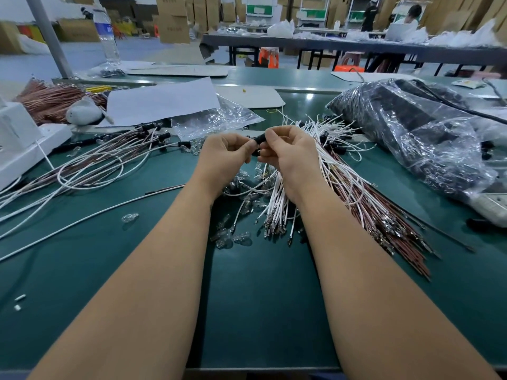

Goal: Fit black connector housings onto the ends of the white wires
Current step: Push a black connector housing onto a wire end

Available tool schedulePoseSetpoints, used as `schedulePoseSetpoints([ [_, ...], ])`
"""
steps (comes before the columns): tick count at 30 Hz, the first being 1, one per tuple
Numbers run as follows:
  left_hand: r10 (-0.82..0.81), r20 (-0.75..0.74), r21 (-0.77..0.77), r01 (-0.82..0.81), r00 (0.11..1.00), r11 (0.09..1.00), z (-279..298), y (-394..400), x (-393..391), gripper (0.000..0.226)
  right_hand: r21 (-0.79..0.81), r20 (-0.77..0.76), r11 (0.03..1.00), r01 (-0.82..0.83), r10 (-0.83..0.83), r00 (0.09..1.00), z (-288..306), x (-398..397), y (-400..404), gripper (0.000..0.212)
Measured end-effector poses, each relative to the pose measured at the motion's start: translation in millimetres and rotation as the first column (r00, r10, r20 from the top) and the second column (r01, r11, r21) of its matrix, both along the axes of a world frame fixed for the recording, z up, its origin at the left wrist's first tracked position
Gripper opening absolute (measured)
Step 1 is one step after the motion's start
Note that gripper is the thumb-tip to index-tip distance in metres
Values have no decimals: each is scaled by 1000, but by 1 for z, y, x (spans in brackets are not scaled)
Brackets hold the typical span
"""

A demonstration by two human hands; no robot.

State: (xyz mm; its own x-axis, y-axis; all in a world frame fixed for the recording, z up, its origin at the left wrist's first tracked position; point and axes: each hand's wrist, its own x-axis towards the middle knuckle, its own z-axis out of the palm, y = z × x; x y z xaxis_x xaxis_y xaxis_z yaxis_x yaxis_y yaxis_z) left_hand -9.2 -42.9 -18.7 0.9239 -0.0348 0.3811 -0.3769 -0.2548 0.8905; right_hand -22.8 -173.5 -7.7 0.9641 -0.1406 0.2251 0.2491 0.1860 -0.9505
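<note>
Black connector housing sits pinched between left hand and right hand, just above the white wires bundle; light, rigid, probably slick; grip its sides; wire limp.

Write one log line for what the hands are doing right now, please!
left hand: pinches black connector | right hand: pinches same connector | white wires: bundle under right hand | table: green

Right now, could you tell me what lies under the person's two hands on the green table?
Under the left hand and right hand: small clear bulbs and white wires. What lies directly beneath the palms is hidden.
</note>
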Motion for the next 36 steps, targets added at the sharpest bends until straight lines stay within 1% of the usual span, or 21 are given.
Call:
schedulePoseSetpoints([
  [1, 2, 0, -3, -2, 1000, 1000, 0, 0, 0, 14, -53, 21, 998, 33, -32, 999, -1, 0, 0, 7],
  [3, 6, -5, -15, -6, 1000, 1000, 1, -1, 1, 12, -88, 49, 992, 86, -82, 995, -2, 0, 1, 11],
  [8, 20, 12, 2, -20, 1000, 1000, 3, -2, -1, 13, -14, 100, 985, 170, -168, 981, -1, 0, -1, 13],
  [12, 52, 117, 184, -74, 992, 980, 4, 9, -2, 17, 70, 77, 964, 257, -262, 962, 3, 2, -8, 10],
  [14, 100, 181, 294, -151, 978, 944, 6, 18, 0, 17, 20, 62, 957, 290, -290, 955, 3, 1, -9, 8],
  [16, 177, 286, 364, -278, 942, 889, 10, 27, 0, 18, -99, 77, 945, 311, -305, 949, 3, 1, -8, 9],
  [18, 300, 427, 366, -467, 853, 805, 15, 37, 1, 21, -248, 122, 909, 335, -314, 942, 2, 1, -7, 11],
  [20, 474, 532, 280, -674, 702, 684, 19, 49, 1, 24, -369, 167, 855, 364, -325, 931, 1, 2, -6, 14],
  [21, 567, 549, 223, -762, 614, 608, 21, 55, 2, 25, -407, 185, 828, 387, -340, 922, 1, 2, -7, 15],
  [23, 740, 495, 168, -886, 455, 432, 21, 67, 3, 25, -466, 206, 765, 444, -394, 896, 0, 3, -9, 19],
  [24, 805, 438, 184, -917, 400, 355, 20, 71, 4, 27, -502, 213, 721, 478, -433, 876, 1, 3, -11, 20],
  [25, 851, 372, 217, -926, 370, 308, 19, 74, 4, 35, -544, 222, 666, 510, -472, 853, 1, 3, -13, 22],
  [26, 878, 311, 252, -922, 365, 294, 18, 76, 4, 48, -594, 237, 601, 536, -505, 830, 2, 3, -15, 24],
  [28, 879, 240, 288, -895, 412, 340, 18, 74, 4, 71, -718, 258, 460, 523, -523, 813, 2, 2, -19, 25],
  [29, 859, 232, 306, -872, 457, 381, 18, 71, 4, 75, -799, 245, 374, 472, -514, 822, 1, 2, -20, 25],
  [30, 827, 233, 334, -841, 512, 426, 18, 67, 5, 74, -879, 219, 271, 393, -503, 836, 1, 2, -21, 25],
  [31, 784, 241, 374, -800, 573, 469, 18, 61, 6, 69, -940, 187, 163, 301, -494, 849, 1, 1, -20, 25],
  [32, 730, 245, 422, -748, 638, 512, 17, 55, 7, 61, -971, 159, 78, 224, -488, 858, 1, 0, -20, 25],
  [33, 670, 238, 466, -688, 703, 556, 16, 48, 8, 52, -984, 139, 34, 177, -485, 863, 2, -1, -19, 23],
  [35, 539, 215, 531, -560, 815, 636, 14, 31, 8, 38, -989, 125, 11, 148, -483, 867, 4, -3, -16, 11],
  [36, 466, 209, 561, -496, 859, 663, 12, 23, 7, 33, -989, 130, -3, 146, -477, 869, 5, -3, -16, 10],
])
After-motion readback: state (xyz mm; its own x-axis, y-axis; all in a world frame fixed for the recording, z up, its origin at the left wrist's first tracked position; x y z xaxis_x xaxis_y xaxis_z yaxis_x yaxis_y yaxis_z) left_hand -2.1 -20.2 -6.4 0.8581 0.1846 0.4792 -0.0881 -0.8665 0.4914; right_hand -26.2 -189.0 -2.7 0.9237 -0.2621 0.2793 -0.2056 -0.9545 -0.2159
